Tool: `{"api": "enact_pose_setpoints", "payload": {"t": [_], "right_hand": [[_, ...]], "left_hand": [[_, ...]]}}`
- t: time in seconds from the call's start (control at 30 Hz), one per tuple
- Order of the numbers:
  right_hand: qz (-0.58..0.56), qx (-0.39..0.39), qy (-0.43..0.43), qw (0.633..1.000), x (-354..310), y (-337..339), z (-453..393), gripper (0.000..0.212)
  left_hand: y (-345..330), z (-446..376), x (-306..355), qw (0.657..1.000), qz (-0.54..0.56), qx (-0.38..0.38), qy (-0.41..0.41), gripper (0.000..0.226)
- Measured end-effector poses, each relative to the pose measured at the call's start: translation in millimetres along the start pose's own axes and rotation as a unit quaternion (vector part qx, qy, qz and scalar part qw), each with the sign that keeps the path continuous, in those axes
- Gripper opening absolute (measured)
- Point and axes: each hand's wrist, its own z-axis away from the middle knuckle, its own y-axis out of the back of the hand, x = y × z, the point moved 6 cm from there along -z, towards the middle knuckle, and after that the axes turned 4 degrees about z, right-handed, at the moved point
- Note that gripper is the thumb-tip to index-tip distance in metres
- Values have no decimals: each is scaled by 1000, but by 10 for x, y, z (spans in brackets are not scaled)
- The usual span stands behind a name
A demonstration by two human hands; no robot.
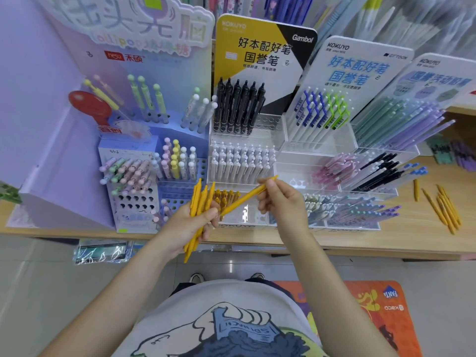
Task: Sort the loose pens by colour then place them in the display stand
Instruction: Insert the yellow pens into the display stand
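Observation:
My left hand [192, 225] grips a bundle of several yellow pens [199, 199], held upright in front of the clear display stand [257, 222]. My right hand [280, 199] pinches a single yellow pen [244, 198] that slants from upper right down toward the bundle. Behind the bundle, a few yellow pens [226, 197] stand in the stand's front row. More loose yellow pens [444, 207] lie on the wooden counter at the right.
White pens [239, 161], black pens [239, 109], and pink, black, blue and purple pens fill other tiers. A lilac lollipop-pen display [134, 163] stands at left. The wooden counter [412, 235] edge runs in front of me; an orange floor mat [373, 305] lies below.

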Motion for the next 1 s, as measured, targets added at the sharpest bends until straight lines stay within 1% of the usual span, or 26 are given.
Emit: {"api": "enact_pose_setpoints", "payload": {"t": [0.07,0.13,0.23,0.3,0.37,0.5,0.6,0.63,0.7,0.8,0.87,1.0], "right_hand": [[14,34,22,999,-30,177,-18,24],[60,47,38,996,5,243,-35,23],[159,22,54,986,153,128,-43,25],[238,-5,70,969,287,-3,-57,24],[293,-21,92,951,397,-95,-78,22],[365,-41,121,922,520,-187,-128,22],[403,-65,138,902,531,-273,-138,21],[414,-69,150,895,528,-300,-143,20],[424,-74,157,889,550,-340,-180,20],[426,-96,133,890,665,-406,-242,20],[415,-102,115,897,732,-436,-259,20],[376,-72,67,921,771,-400,-273,16]], "left_hand": [[53,18,-40,1000,25,-3,6,16],[68,40,-62,998,58,-9,12,20],[26,65,-61,989,137,-31,42,30],[-3,86,-53,980,180,-54,62,37],[16,102,-50,980,180,-51,69,38],[65,116,-53,984,161,-41,66,40],[67,119,-68,984,160,-42,71,32],[61,121,-67,985,154,-44,71,30],[53,119,-57,987,142,-44,68,32],[66,106,-41,989,131,-35,60,37],[91,88,-50,990,130,-29,53,39],[119,60,-84,991,126,-23,43,39]]}}
